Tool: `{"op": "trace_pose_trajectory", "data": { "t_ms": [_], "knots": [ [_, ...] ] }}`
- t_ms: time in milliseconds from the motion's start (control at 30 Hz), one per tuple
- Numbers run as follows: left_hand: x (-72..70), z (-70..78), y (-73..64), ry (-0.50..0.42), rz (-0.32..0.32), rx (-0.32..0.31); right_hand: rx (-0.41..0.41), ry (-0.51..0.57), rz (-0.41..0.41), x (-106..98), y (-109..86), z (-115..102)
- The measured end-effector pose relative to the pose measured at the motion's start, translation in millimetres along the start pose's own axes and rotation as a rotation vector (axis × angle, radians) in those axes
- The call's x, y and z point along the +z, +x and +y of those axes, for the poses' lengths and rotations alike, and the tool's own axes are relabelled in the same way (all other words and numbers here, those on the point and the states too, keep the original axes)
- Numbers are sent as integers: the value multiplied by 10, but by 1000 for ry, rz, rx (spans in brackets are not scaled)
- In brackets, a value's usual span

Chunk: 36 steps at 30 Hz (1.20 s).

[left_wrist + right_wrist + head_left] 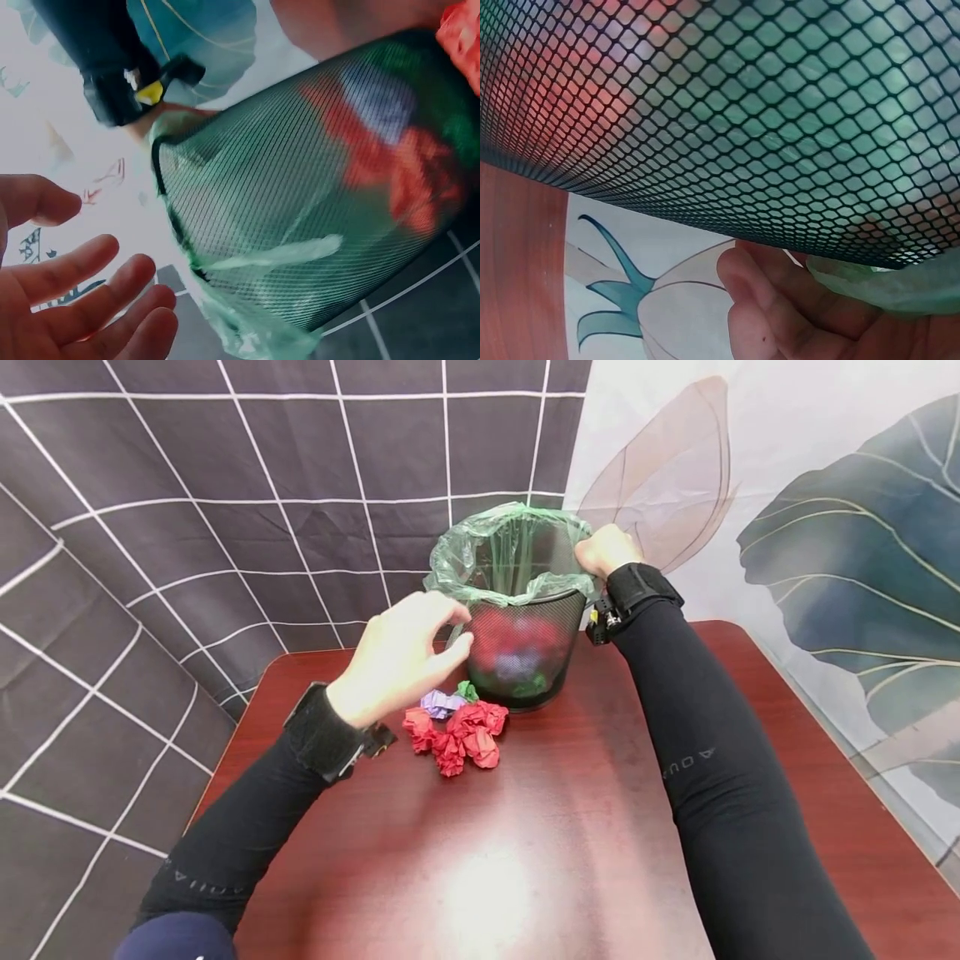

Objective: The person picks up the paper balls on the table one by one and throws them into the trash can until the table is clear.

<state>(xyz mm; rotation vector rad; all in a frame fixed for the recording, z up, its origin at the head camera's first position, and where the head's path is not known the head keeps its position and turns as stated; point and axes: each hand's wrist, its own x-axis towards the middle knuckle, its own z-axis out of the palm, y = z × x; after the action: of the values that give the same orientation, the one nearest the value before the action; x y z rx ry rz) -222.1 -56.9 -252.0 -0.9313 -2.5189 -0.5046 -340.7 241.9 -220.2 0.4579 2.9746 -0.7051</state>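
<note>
A black mesh wastebasket (517, 647) stands toward the far side of the table, with a thin green plastic bag (480, 572) folded over its rim. Through the mesh, red, purple and green crumpled paper (562, 97) shows inside. My right hand (609, 552) grips the right side of the rim and the bag edge, its fingers (780, 300) curled against the outside. Left of the basket, my left hand (405, 652) hovers with loosely bent fingers (97, 300), holding nothing. Below it lie crumpled red paper balls (457, 735), a purple one (442, 703) and a green one (467, 691).
The reddish-brown table (480, 843) extends toward me, with a bright glare on its surface. A dark cloth with white grid lines (300, 460) hangs behind and to the left. A pale leaf-printed cloth (750, 585) hangs behind and to the right.
</note>
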Motion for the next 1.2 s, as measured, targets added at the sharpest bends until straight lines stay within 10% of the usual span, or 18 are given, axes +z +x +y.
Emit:
{"op": "trace_pose_trajectory", "data": {
  "t_ms": [400, 800, 1200],
  "knots": [
    [502, -102, -600, 25, -206, 4, 0, 1, 4, -26, -40, 3],
    [1069, -201, -903, 96, -495, -79, 12, -11, 6, -23, -31, -4],
    [1231, -211, -1010, 63, -487, -109, 17, 8, 23, 24, 24, 9]
  ]
}}
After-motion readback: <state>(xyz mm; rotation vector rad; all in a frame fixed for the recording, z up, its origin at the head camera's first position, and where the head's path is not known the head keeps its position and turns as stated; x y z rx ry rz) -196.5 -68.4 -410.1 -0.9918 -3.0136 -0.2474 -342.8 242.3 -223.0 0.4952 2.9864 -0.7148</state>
